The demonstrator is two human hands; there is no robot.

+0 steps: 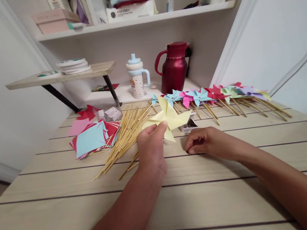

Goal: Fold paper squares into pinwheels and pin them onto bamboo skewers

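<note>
A pale yellow paper pinwheel point(173, 120) is pinched at its centre between the thumb and fingers of my left hand point(150, 144), held above the table. My right hand point(209, 143) is low over the tabletop, thumb and fingertips pressed together; whatever may be between them is too small to make out. Just beyond that hand sits a small open box point(189, 125) with tiny dark metal pieces inside, partly covered by the pinwheel. Thin wooden sticks point(122, 139) lie in a loose heap left of and behind my left hand.
Coloured paper squares point(90, 140) are stacked at the left, near small clear packages point(112, 114). Finished pinwheels on sticks point(199, 97) line the back right. Behind stand a cup point(136, 80) and a red jug point(174, 69). A small raised shelf point(96, 68) carries white rolls point(74, 66).
</note>
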